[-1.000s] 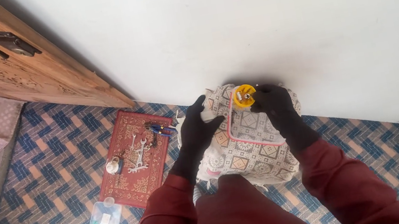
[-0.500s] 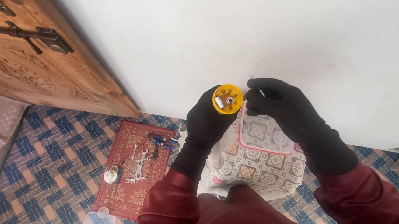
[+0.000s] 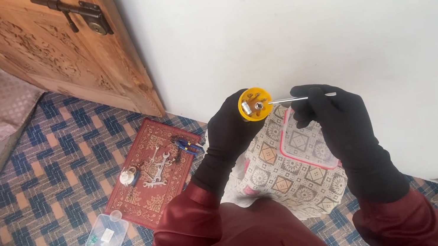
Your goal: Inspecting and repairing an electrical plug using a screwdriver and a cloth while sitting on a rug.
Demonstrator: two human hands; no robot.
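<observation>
Both my hands wear black gloves and dark red sleeves. My left hand holds up a small round yellow part with metal fittings on its face. My right hand grips a thin metal tool, held level, whose tip touches the centre of the yellow part. Both are raised in front of the white wall, above a patterned cloth that lies on the floor.
A small red mat on the blue checked carpet carries wrenches, blue-handled pliers and a small round white item. A clear plastic box lies beside it. A carved wooden door with a latch stands left.
My hands lifted the yellow part up off the patterned cloth toward my face. My right hand now holds the thin metal tool against the part's centre.
</observation>
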